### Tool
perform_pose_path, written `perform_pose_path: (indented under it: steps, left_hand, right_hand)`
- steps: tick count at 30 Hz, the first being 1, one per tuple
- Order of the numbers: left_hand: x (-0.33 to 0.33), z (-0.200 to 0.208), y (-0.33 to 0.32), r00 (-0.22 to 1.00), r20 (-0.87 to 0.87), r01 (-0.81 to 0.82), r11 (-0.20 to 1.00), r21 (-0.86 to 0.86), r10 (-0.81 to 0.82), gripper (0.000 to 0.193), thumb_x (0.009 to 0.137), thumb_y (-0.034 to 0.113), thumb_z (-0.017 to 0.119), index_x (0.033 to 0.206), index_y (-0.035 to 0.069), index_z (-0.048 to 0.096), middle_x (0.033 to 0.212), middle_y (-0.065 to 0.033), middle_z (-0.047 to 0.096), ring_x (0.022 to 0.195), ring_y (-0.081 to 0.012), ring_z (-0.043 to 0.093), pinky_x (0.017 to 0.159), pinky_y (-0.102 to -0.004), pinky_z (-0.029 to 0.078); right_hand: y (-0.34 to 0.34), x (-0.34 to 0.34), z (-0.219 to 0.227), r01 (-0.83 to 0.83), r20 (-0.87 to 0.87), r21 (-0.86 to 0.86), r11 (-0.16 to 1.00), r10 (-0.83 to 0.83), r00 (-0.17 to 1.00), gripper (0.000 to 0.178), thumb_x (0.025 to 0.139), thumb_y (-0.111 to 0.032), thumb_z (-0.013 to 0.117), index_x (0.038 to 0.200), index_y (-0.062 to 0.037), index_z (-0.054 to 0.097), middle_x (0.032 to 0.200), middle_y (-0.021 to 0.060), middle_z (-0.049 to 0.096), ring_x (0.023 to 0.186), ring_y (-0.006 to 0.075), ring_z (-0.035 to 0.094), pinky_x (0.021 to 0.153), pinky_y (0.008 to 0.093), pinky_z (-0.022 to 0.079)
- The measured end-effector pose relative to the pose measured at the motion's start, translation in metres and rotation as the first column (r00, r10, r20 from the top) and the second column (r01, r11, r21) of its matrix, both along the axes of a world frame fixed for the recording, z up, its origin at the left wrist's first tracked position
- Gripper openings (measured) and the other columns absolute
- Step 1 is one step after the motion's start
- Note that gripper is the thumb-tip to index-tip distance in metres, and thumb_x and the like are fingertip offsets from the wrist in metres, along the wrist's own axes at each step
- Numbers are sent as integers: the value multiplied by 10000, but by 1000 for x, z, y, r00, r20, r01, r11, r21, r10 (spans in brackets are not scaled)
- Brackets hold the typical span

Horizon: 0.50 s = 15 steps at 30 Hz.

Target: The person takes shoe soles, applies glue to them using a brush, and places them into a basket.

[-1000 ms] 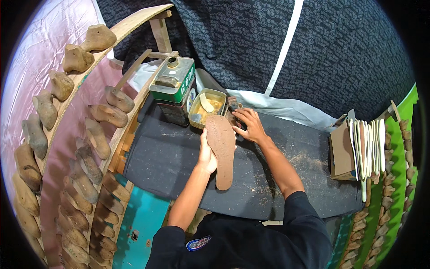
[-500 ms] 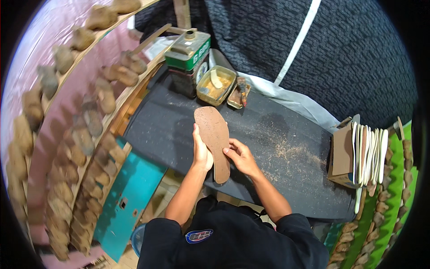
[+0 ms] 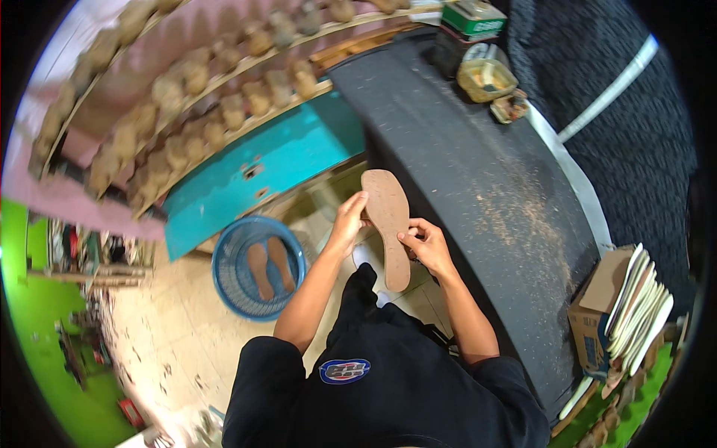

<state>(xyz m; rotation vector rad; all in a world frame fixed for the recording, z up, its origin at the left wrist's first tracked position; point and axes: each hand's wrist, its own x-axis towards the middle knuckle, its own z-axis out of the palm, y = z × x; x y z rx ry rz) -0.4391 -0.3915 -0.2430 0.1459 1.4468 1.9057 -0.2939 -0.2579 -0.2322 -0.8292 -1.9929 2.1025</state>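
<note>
A brown insole point(image 3: 388, 224) is held upright between my two hands, its broad end pointing away from me. My left hand point(image 3: 348, 220) grips its left edge near the broad end, thumb on the face and fingers behind. On the right edge, around the narrower waist, my right hand point(image 3: 429, 245) pinches it with bent fingers. To the left on the floor stands a blue plastic basket point(image 3: 226, 278); two similar brown insoles point(image 3: 259, 270) lie inside it.
A dark-covered table point(image 3: 463, 172) with scattered shavings point(image 3: 523, 213) runs along my right. On it are a green-topped can point(image 3: 473, 20), a yellowish tub point(image 3: 485, 81) and a carton point(image 3: 591, 313) of pale sole pieces. Wooden shoe lasts point(image 3: 190, 75) line shelves at the far left.
My view has swung left, away from the table, bringing the basket into sight. The insole in both hands has gone from over the table to beside its edge, above the floor.
</note>
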Motion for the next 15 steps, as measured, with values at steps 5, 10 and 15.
perform_pose_path:
  steps: [5, 10, 15]
  left_hand:
    - [5, -23, -90, 999, -51, -20, 990, -138, 13, 449, 991, 377, 530, 1274, 30, 560, 1123, -59, 642, 885, -139, 619, 688, -297, 501]
    - [10, -41, -174, 967, 78, -230, 965, -126, 241, 363, 969, 308, 559, 1175, 12, 608, 1076, -55, 651, 773, -122, 618, 660, -272, 497]
    - [2, -98, -262, 947, 86, -284, 933, -221, 309, 275, 934, 206, 582, 1136, 24, 625, 958, -38, 661, 778, -111, 619, 643, -256, 504]
  right_hand:
    - [-56, -14, -43, -185, 76, 66, 980, 180, 981, 351, 825, -121, 742, 1115, 33, 617, 727, 30, 626, 573, 88, 587, 498, 253, 474]
    - [-117, -43, -64, -331, 150, 77, 940, 318, 936, 441, 790, -189, 766, 1130, 35, 597, 717, 60, 632, 574, 121, 607, 471, 278, 495]
    - [-193, -76, -97, -503, 257, 69, 861, 472, 843, 465, 803, -237, 759, 1155, 15, 587, 772, 88, 662, 635, 138, 637, 506, 296, 541]
